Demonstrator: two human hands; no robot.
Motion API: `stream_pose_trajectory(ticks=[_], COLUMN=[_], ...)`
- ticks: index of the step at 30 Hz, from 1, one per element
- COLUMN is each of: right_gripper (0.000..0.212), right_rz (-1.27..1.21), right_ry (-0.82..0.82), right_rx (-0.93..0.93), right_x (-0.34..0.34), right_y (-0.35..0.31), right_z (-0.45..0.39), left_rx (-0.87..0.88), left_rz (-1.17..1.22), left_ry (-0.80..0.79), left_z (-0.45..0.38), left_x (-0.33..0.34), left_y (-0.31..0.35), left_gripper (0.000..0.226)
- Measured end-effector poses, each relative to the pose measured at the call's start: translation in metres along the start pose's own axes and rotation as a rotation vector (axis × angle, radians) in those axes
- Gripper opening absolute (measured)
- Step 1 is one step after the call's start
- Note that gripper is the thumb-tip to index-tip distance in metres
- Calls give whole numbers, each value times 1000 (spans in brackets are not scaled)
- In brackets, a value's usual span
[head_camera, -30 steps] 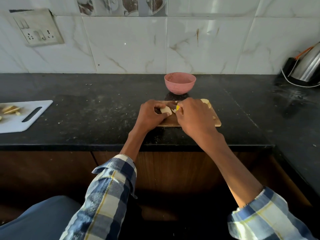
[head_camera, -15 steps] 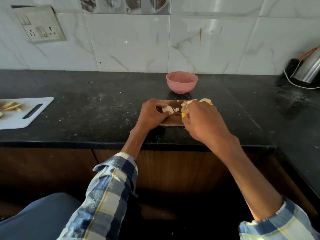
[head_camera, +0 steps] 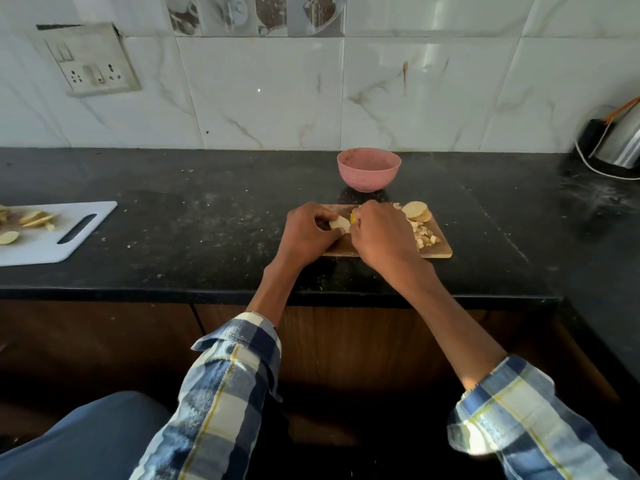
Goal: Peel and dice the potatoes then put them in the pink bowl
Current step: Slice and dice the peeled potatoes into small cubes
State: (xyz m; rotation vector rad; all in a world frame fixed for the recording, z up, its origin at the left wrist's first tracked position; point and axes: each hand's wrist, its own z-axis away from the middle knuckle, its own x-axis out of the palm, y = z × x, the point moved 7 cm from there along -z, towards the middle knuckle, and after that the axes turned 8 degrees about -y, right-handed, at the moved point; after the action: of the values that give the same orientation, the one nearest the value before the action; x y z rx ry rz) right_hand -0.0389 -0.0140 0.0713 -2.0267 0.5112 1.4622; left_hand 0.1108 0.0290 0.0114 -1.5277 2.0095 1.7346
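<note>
No readable text, label, brand, number or sign shows anywhere.

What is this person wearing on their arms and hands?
Both hands, left hand and right hand, are bare: no gloves. Each arm wears a checked sleeve in blue, navy and cream with thin yellow lines, left sleeve and right sleeve, pushed up leaving the forearms uncovered.

I see a white cutting board (head_camera: pixel 41 237) far left on the black counter (head_camera: pixel 207 237). Wall socket (head_camera: pixel 90 62) upper left, steel kettle (head_camera: pixel 621 142) far right.

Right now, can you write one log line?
left hand: holds potato piece | right hand: grips yellow-handled tool | pink bowl: no dice visible
</note>
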Motion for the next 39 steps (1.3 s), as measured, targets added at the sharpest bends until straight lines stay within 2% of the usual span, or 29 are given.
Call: stream_pose_trajectory(ticks=[9,11,15,21,27,36,39], right_gripper=[27,29,16,19,10,20,19], right_rz=[42,16,-28,-29,-40,19,-26], right_ry=[-103,-84,-20,43,-13,-158,-124], right_rx=[-35,-40,-47,-42,-43,-27,-22], right_x=[-30,-37,-37,-18,-5,-29,-39], right_y=[6,8,6,0,-5,0,4], right_z=[38,44,38,5,-7,36,41], left_rx=[5,3,-15,4,23,14,-42], left_rz=[20,24,35,12,-10,-15,12], left_ry=[5,6,32,64,47,30,15], left_z=[1,1,2,4,2,4,4], left_x=[0,-1,-2,-3,-3,-2,-3], left_y=[0,0,0,0,0,0,-4], left_gripper=[28,28,30,24,17,22,28])
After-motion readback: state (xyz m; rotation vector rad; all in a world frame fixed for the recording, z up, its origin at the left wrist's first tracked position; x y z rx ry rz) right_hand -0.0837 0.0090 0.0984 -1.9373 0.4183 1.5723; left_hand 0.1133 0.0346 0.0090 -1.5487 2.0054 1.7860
